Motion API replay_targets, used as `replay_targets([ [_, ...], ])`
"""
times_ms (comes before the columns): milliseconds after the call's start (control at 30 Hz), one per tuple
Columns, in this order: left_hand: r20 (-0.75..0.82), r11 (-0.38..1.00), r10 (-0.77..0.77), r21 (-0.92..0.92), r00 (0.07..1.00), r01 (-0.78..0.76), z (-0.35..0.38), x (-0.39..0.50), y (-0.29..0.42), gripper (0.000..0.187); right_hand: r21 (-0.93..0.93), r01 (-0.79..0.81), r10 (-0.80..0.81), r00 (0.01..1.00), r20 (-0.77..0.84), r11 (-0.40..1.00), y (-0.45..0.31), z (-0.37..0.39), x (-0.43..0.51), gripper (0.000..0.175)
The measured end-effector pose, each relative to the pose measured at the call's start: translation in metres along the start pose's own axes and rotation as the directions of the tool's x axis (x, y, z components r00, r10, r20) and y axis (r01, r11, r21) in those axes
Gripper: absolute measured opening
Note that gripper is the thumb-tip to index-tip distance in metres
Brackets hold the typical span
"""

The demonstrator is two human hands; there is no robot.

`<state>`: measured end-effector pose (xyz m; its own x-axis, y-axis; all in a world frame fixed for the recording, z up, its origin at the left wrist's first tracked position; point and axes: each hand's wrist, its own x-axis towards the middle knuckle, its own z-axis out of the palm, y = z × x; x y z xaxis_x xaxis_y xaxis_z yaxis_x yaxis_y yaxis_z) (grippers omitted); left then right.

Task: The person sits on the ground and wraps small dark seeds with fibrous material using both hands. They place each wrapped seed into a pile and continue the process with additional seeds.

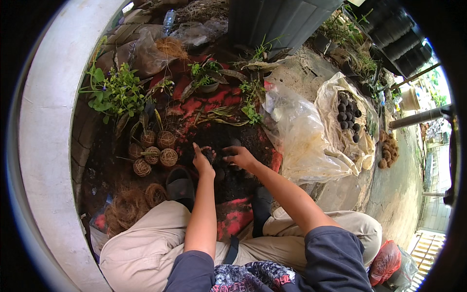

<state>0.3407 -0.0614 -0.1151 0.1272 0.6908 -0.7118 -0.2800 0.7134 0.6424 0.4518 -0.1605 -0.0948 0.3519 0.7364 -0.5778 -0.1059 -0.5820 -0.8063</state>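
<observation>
My left hand (203,159) is cupped, palm up, around a dark lump of soil (209,154). To its right my right hand (239,157) hovers low over a heap of dark soil (208,135), its fingers apart and pointing at the left hand. Dark rounded lumps, hard to tell from the soil, lie around and under the right hand. Several fibre-wrapped balls (168,157), bound in pale string, sit together left of my left hand, some with leaves growing from them. The soil covers a red sheet (233,219) on the ground.
Loose brown coconut fibre (127,208) lies by my left knee. Leafy plants (118,93) stand front left, and a small potted plant (208,80) ahead. At right, a clear plastic sheet (299,135) adjoins a pale sack (328,95) bearing several dark soil balls (342,116). A white post (47,127) rises at left.
</observation>
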Motion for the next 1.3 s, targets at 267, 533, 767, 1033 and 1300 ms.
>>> replay_targets([
  [267, 0.428, 0.301, 0.396, 0.775, 0.812, -0.556, -0.009, -0.007, -0.016, 0.044, -0.449, 0.127, -0.181, 0.980, -0.079, 0.885, -0.008, -0.011, -0.011, 0.046],
  [533, 0.590, 0.086, 0.537, 0.672, 0.602, -0.735, -0.017, -0.023, -0.019, 0.034, -0.346, 0.111, -0.175, 0.972, -0.160, 0.932, -0.005, -0.014, -0.009, 0.041],
  [767, 0.719, -0.198, 0.334, 0.685, 0.609, -0.701, -0.028, -0.033, -0.026, 0.060, -0.302, 0.113, -0.179, 0.963, -0.200, 0.947, -0.005, -0.010, -0.009, 0.041],
  [1033, 0.695, -0.199, 0.319, 0.713, 0.644, -0.672, -0.033, -0.024, -0.028, 0.054, -0.188, 0.023, -0.057, 0.982, -0.178, 0.982, -0.004, -0.012, -0.005, 0.041],
  [1300, 0.686, -0.261, 0.247, 0.727, 0.684, -0.635, -0.037, -0.029, -0.022, 0.049, -0.379, 0.103, -0.182, 0.967, -0.179, 0.920, 0.004, -0.030, 0.000, 0.042],
])
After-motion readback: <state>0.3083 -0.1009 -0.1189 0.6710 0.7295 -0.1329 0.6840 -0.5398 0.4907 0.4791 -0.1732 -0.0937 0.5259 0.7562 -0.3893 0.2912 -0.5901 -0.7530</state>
